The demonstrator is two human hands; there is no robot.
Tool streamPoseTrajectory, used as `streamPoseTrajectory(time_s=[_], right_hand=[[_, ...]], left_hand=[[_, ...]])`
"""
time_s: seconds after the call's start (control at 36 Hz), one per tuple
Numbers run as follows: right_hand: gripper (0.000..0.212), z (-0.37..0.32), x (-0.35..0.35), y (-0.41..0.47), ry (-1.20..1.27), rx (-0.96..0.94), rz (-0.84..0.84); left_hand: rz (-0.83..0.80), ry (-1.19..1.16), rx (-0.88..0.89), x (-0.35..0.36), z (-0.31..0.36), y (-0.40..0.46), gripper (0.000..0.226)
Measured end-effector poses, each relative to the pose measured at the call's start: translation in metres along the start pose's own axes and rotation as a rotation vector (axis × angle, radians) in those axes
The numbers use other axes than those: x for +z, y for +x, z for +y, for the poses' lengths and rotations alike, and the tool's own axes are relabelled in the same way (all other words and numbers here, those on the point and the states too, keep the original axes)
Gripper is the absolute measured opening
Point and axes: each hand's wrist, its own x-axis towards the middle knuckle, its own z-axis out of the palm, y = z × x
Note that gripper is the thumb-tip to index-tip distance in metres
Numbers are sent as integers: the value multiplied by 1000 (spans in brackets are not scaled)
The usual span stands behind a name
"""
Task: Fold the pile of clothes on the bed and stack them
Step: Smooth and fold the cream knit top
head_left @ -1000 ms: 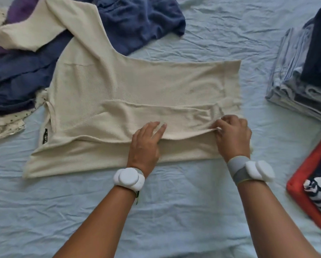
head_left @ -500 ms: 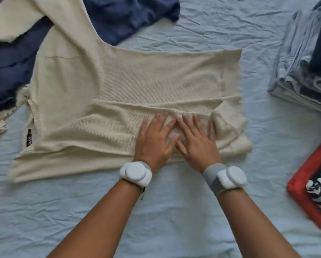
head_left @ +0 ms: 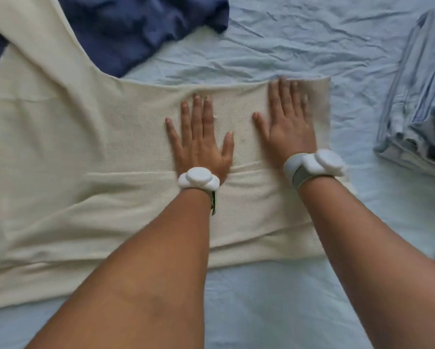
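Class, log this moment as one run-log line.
step: smoothing fold | left hand: flat on cream top | right hand: flat on it | folded stack: right

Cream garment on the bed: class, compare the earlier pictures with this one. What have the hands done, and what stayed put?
The right hand let go of its pinch on the folded edge; both hands slid up the cream garment, away from the person, and now press it flat, the left hand beside the right. The fold stayed in place, as did the blue garment and the folded stack.

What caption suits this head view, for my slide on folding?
Both hands, left and right, press flat on a cream top spread over the bed.
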Motion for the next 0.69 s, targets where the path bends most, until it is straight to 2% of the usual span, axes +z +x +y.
streamPoseTrajectory(time_s=[0.11, 0.39, 0.56, 0.69], right_hand=[[66, -4, 6, 16, -30, 87, 64], [63, -4, 13, 10, -31, 70, 97], [62, -5, 1, 11, -36, 74, -12], [58, -4, -33, 13, -81, 42, -55]], left_hand=[[-15, 11, 5, 0, 2, 5, 74], [-28, 38, 17, 2, 2, 3, 74], [-90, 29, 31, -9, 1, 5, 73], [-18, -16, 80, -41, -13, 45, 69]])
